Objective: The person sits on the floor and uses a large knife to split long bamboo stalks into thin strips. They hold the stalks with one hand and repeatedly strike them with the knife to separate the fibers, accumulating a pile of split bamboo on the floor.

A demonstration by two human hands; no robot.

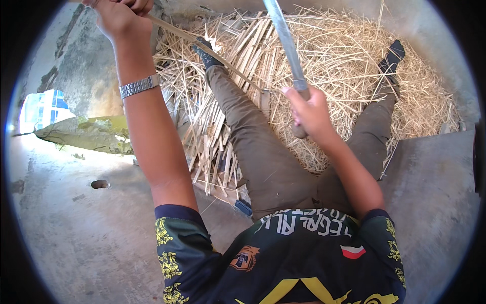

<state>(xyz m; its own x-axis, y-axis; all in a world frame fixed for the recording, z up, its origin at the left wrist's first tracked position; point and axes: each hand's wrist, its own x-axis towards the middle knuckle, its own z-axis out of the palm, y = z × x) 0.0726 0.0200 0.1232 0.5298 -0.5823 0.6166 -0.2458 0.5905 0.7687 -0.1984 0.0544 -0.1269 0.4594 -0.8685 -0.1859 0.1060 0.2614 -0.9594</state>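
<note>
My left hand [121,15] is raised at the upper left, its fingers closed on a long, thin bamboo strip [177,31]. Part of that hand is cut off by the picture's edge. The strip slants down to the right, over my leg, and its near end lies close to my right hand [314,114]. In my right hand is a large knife [286,40], gripped by its wooden handle. Its long grey blade points up and away from me, with the tip out of the picture. Between blade and strip there is a small gap near the handle.
My outstretched legs [268,157] lie across a heap of pale shavings [324,55]. Split bamboo strips [253,40] are piled between and beside them. A greenish, leaf-shaped piece [86,134] is at the left, above a small hole [100,184]. A blue object [243,206] sits by my hip.
</note>
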